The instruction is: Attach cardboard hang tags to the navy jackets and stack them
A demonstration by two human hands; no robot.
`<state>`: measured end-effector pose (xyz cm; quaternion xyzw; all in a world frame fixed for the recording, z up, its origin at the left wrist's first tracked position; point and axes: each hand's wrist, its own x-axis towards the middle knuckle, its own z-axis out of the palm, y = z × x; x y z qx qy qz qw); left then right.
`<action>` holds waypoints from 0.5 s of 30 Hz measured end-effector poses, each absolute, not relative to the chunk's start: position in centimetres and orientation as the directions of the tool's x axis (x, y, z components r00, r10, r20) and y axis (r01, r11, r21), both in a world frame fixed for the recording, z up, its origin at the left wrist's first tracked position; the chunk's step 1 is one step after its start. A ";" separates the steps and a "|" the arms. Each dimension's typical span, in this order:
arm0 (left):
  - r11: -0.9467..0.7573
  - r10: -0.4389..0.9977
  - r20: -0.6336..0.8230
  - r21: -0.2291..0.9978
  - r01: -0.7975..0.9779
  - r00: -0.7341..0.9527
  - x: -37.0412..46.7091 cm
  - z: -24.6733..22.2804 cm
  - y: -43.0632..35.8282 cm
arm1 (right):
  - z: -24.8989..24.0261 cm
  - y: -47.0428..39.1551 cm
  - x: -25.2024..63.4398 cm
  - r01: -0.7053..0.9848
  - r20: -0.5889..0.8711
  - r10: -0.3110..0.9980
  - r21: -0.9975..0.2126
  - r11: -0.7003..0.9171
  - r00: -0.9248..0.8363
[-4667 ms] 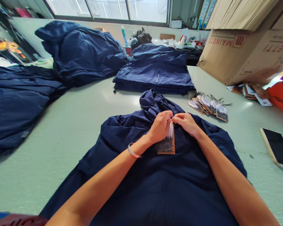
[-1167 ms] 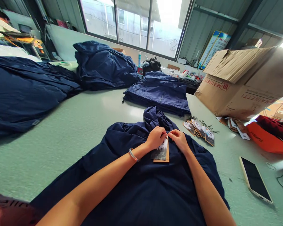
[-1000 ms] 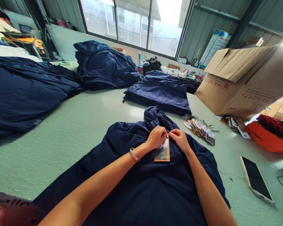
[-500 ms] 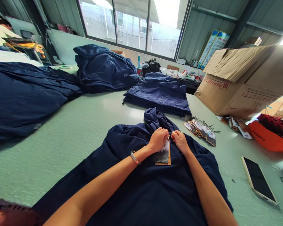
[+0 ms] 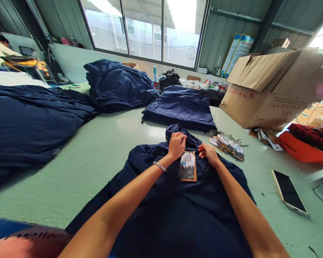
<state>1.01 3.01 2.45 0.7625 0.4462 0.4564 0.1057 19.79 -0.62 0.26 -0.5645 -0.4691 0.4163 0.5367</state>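
A navy hooded jacket lies spread on the green table in front of me, its hood bunched at the far end. At the neck hangs a pair of hang tags, the top one white with a dark forest print, a brown one behind it. My left hand is closed on the hood fabric just left of the tags. To their right, my right hand has its fingers curled at the collar edge. Neither hand touches the tags. The fingertips of my left hand are partly hidden.
More hang tags with black strings lie fanned out right of the hood. Beyond are folded navy garments and a large navy heap. At right are a cardboard box, an orange bag and a phone.
Both hands have let go of the tag string and moved apart, the left up toward the hood, the right to the collar. The tags now hang uncovered at the neck.
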 end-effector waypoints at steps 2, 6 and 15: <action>-0.558 0.796 0.563 0.538 0.632 0.222 -1.1 3.5 3.8 | 1.7 -1.0 21.1 0.123 0.024 0.969 -0.992 -0.006 0.244; -0.548 0.821 0.434 0.420 0.724 0.370 -7.1 4.3 4.2 | 3.9 -3.2 24.1 0.229 -0.010 0.955 -0.970 -0.081 0.297; -0.461 0.886 0.058 0.197 0.865 0.459 -13.9 4.6 2.5 | 3.8 -8.0 24.3 0.588 -0.163 0.977 -0.781 -0.211 0.135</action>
